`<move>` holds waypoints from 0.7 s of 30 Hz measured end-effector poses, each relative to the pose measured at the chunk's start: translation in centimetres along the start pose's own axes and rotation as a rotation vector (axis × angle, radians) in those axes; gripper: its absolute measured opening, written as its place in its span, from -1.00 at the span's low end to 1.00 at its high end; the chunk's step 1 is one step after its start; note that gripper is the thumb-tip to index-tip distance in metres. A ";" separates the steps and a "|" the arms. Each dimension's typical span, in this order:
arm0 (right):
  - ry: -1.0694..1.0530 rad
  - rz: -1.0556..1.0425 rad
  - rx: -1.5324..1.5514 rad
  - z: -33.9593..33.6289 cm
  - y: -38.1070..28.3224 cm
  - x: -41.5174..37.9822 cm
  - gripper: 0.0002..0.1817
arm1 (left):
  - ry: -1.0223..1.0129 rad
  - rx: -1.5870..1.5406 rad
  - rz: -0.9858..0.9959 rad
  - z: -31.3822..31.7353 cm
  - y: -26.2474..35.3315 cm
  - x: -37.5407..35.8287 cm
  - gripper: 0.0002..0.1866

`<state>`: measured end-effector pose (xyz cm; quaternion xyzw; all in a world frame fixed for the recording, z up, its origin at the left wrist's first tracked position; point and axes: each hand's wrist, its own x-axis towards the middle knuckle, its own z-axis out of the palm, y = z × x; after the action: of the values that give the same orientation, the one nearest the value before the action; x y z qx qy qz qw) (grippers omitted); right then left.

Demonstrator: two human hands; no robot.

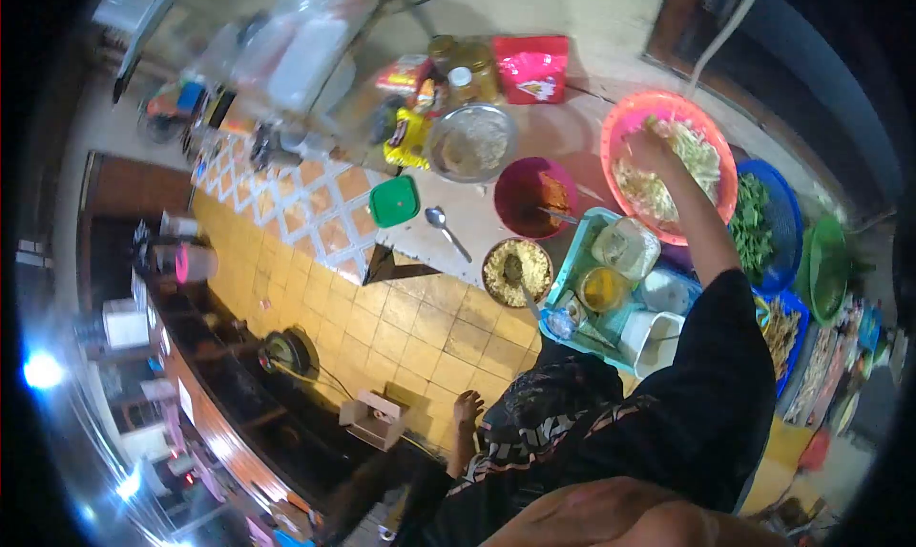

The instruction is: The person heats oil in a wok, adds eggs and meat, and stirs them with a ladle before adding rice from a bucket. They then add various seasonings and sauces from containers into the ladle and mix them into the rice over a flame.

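My right hand (649, 150) reaches down into an orange colander (618, 115) of pale shredded vegetable (695, 157) that looks like cabbage. Its fingers are largely hidden against the shreds, so their grip does not show. Low at my side hangs my left hand (468, 409), empty, with its fingers loosely bent and apart. Left of the colander stands a magenta bowl (510, 189) with reddish sauce and a spoon. Nearer me is a bowl of yellowish crumbly food (528, 258) with a spoon in its dark middle.
A turquoise basket (570, 278) holds tubs and jars. Blue (784, 213) and green (828, 270) baskets stand at the right, the blue one with leafy greens. A metal basin (472, 144), a green lid (394, 201) and a spoon (447, 232) are leftward. A cardboard box (372, 420) sits on the floor.
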<state>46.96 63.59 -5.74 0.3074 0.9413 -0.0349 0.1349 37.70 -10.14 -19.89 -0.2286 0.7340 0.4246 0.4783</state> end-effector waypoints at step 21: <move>0.272 -0.132 0.272 -4.8 -24.7 -7.6 -0.66 | 0.694 -0.770 0.128 -4.2 -32.9 -4.8 -0.76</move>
<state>37.20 40.04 0.56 0.2623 0.9556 -0.1287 -0.0388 62.08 -31.59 -28.08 -0.4698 0.6524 0.5916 0.0613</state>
